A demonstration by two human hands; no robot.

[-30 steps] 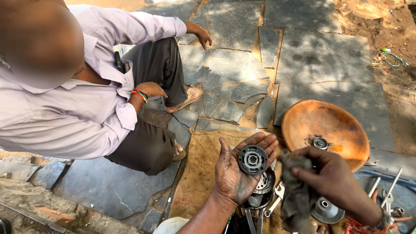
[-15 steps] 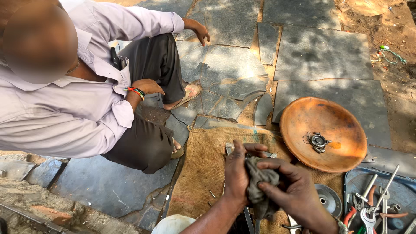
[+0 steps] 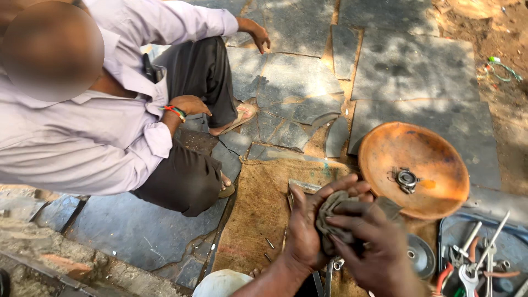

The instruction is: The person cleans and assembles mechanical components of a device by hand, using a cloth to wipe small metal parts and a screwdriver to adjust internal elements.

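From the head camera, your left hand [image 3: 305, 231] is cupped around a dirty grey rag [image 3: 336, 212], fingers curled up and closed against the cloth, and your right hand [image 3: 374, 247] presses on the same rag from the other side, fingers clamped over its folds. Whatever the rag wraps is hidden, so you cannot tell what lies inside it. Take the rusty orange dish [image 3: 434, 159] as your landmark: the rag and both hands sit just beside its lower left rim, over a brown burlap mat [image 3: 258, 214]. A small round metal part [image 3: 407, 179] lies inside the dish. Below the dish, a grey metal disc [image 3: 421, 256] rests near your right hand, and further right of that a tray of pliers and tools [image 3: 478, 264] lies at the frame's edge. Well to the left of the dish, another person in a pale shirt [image 3: 82, 137] sits on the stone paving [image 3: 396, 60].
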